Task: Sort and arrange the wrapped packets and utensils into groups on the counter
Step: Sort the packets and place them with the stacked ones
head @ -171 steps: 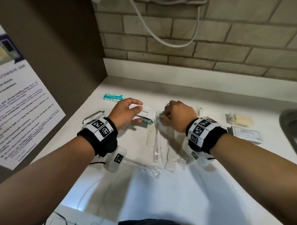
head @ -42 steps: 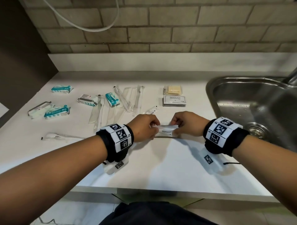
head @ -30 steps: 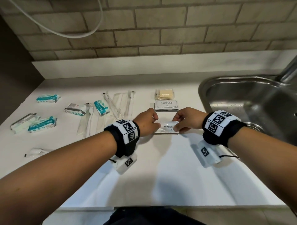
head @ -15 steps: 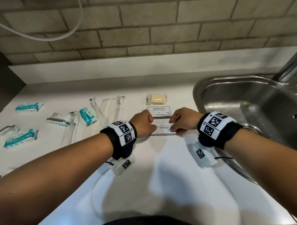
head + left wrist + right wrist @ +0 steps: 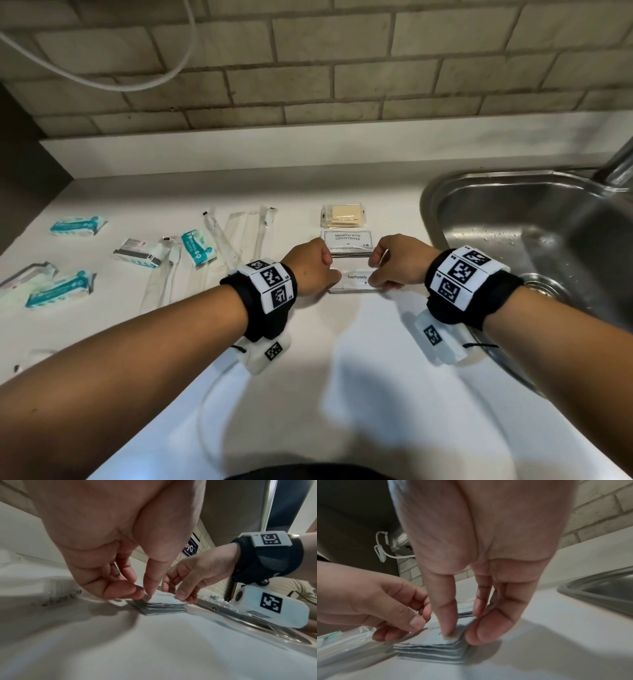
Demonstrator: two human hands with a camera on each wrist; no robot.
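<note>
A small stack of white toothpaste packets (image 5: 354,281) lies flat on the white counter (image 5: 359,394), just in front of a stack of shampoo packets (image 5: 346,239). My left hand (image 5: 327,272) pinches the stack's left end between thumb and fingers (image 5: 147,592). My right hand (image 5: 378,275) pinches its right end, thumb on top (image 5: 447,628). Both wrist views show the stack (image 5: 163,607) (image 5: 429,651) resting on the counter between my fingertips. Clear-wrapped utensils (image 5: 239,233) lie in a loose row to the left.
A yellow soap packet (image 5: 342,216) sits behind the shampoo packets. Teal packets (image 5: 78,225) (image 5: 198,247) (image 5: 60,288) and a white box (image 5: 140,253) are scattered at the left. A steel sink (image 5: 534,246) opens at the right, close to my right wrist.
Both hands came from the utensils at the left, holding the toothpaste packets. Over the last second they carried the stack away from me, up to the shampoo packets.
</note>
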